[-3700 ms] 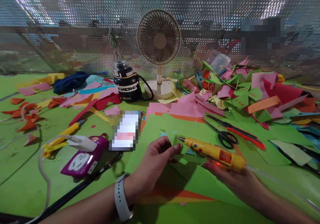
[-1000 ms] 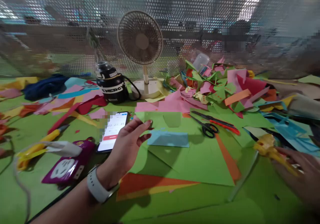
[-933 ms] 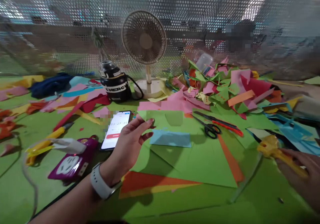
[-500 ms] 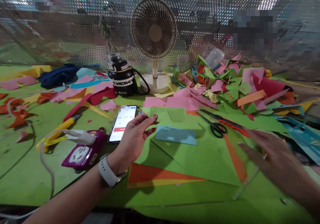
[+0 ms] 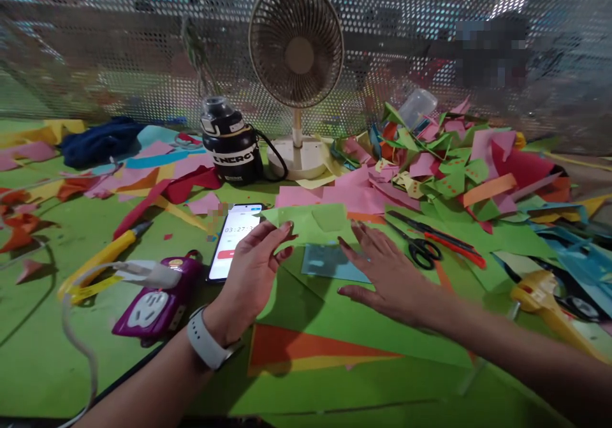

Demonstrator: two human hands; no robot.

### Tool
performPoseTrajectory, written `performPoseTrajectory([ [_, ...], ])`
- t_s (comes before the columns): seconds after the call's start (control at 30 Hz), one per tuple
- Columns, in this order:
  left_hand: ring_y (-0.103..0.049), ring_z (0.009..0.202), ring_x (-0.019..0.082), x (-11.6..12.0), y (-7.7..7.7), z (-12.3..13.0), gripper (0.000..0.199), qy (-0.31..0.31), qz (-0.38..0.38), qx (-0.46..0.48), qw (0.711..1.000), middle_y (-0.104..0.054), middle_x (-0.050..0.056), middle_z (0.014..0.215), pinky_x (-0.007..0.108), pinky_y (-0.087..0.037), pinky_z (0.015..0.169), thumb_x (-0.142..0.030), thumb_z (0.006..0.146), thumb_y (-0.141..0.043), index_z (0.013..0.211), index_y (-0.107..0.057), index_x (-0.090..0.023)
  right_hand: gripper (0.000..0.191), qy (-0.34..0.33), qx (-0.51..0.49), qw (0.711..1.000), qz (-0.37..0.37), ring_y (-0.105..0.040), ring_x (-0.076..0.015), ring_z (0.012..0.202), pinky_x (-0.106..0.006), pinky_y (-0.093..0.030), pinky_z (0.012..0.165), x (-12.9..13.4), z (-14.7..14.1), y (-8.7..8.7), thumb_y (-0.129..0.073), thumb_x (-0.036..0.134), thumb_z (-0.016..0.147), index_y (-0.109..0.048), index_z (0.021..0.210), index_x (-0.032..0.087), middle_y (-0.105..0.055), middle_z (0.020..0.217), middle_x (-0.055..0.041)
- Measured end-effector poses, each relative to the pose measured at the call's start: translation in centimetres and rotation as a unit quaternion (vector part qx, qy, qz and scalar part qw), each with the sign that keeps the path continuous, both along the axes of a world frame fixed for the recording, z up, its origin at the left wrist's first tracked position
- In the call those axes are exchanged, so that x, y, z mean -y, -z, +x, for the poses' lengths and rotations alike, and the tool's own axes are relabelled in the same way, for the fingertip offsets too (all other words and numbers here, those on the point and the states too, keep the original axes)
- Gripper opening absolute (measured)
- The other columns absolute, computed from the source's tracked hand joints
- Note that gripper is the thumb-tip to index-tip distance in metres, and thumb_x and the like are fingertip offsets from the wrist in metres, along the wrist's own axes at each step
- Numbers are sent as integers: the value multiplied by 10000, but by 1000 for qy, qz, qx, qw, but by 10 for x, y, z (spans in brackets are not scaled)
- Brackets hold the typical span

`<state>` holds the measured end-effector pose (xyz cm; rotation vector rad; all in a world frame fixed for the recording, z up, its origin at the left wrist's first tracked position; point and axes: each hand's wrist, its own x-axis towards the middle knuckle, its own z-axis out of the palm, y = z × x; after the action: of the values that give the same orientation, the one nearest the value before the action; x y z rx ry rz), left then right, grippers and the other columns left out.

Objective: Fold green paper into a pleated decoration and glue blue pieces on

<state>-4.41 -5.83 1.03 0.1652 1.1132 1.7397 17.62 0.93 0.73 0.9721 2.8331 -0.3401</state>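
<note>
Right now my left hand [image 5: 253,268] pinches the near left edge of a folded light green paper piece [image 5: 313,222] between thumb and fingertips, lifting that edge a little off the sheets below. My wrist, with its white watch band [image 5: 206,346], lies low over the worktop [image 5: 38,326]. My right hand [image 5: 387,273] is loose and flat, fingers spread, holding nothing; its fingertips reach up to the near right edge of the same green piece, and the palm lies over a small blue paper rectangle [image 5: 321,261], covering its right part. So the green piece sits just beyond both hands, between their fingertips, and the blue one lies just under it toward me.

Beneath both hands spreads a large green sheet [image 5: 335,313], with an orange triangle [image 5: 306,348] showing at its near edge. Just left of my left hand a phone [image 5: 234,240] lies face up with its screen lit, and beside that a purple power strip [image 5: 155,303] with a white plug in it. A yellow utility knife [image 5: 102,259] lies farther left. To the right of my right hand are black-handled scissors [image 5: 421,246], touching a red-handled cutter [image 5: 454,249], and well out to the right a yellow glue gun [image 5: 542,297] rests on the worktop, apart from my hand. Farther back stand a black jug [image 5: 232,150] and a beige desk fan [image 5: 296,45], with a heap of coloured paper scraps [image 5: 454,166] to the right of them.
</note>
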Motion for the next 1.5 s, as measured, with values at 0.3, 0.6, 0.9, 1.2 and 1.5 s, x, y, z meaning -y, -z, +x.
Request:
performPoseTrajectory([
  [0.3,-684,684,130,-2,3,-2,358,4,-8,5,1000,-735,-7,737,200,-507,561,-164,484,-921,713,-645,-177,833,-37,-22,999,20,-86,-405,1475,-614,-186,1157,-25,-8,7,-343,760,873,-420,1480,194,-181,1613,-163],
  [0.6,-684,681,125,-5,7,-1,365,-3,-14,11,1000,-728,-14,722,190,-504,547,-155,493,-922,715,-633,-178,845,-81,5,993,91,-331,-433,1395,-658,-260,1093,-28,-21,8,-285,765,880,-538,1396,146,-455,1470,-230],
  [0.9,-684,702,124,-5,12,-1,346,0,-14,-13,1000,-722,-17,735,189,-494,560,-169,519,-910,716,-626,-176,766,43,-128,975,-176,-259,-303,1460,-526,-281,1163,-35,4,-10,-167,717,932,-551,1389,236,-413,1532,-70],
  [1.2,-678,687,116,-8,12,3,365,-2,-20,-26,999,-709,-33,711,196,-481,589,-182,503,-905,724,-614,-182,710,16,-74,997,-10,-119,-358,1482,-592,-156,1179,-21,5,-1,-348,657,939,-448,1462,188,-202,1610,-144],
  [1.5,-683,682,125,-6,12,3,387,-5,-28,-33,999,-705,-25,732,206,-487,605,-189,491,-908,735,-608,-186,749,-34,-58,997,-24,-176,-354,1473,-588,-190,1168,-29,-15,15,-326,720,910,-446,1463,230,-283,1582,-136],
])
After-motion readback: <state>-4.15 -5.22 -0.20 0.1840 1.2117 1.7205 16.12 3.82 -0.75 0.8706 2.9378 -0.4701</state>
